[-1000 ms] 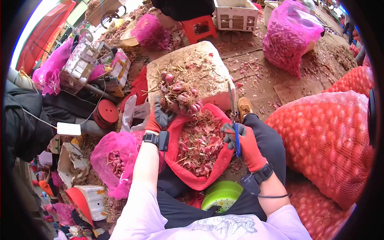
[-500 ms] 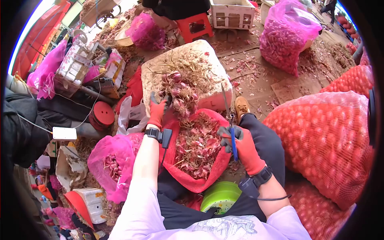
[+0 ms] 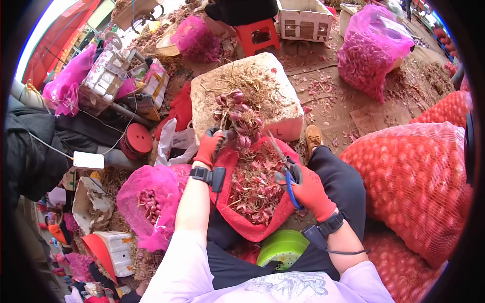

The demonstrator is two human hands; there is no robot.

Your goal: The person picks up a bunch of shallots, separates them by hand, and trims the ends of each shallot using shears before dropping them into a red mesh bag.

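Observation:
My left hand, in a red glove with dark fingertips, is closed on the dry stems of a bunch of shallots. The purple bulbs and stringy roots hang over the near edge of a white foam block strewn with dry stalks. My right hand, gloved alike, grips blue-handled scissors. Their blades stand parted and point up and left, close to the bunch's lower right. Below and between my hands is an open red sack holding trimmed skins and stalks.
A pink mesh bag with shallots lies left of my left forearm. Large red net sacks stand at the right. A green basin sits between my legs. A red stool and a white crate stand beyond the block.
The scissors have tilted leftward, bringing their tips toward the bunch. My left hand now holds the stems lower beside the bulbs. The whole view has shifted slightly right.

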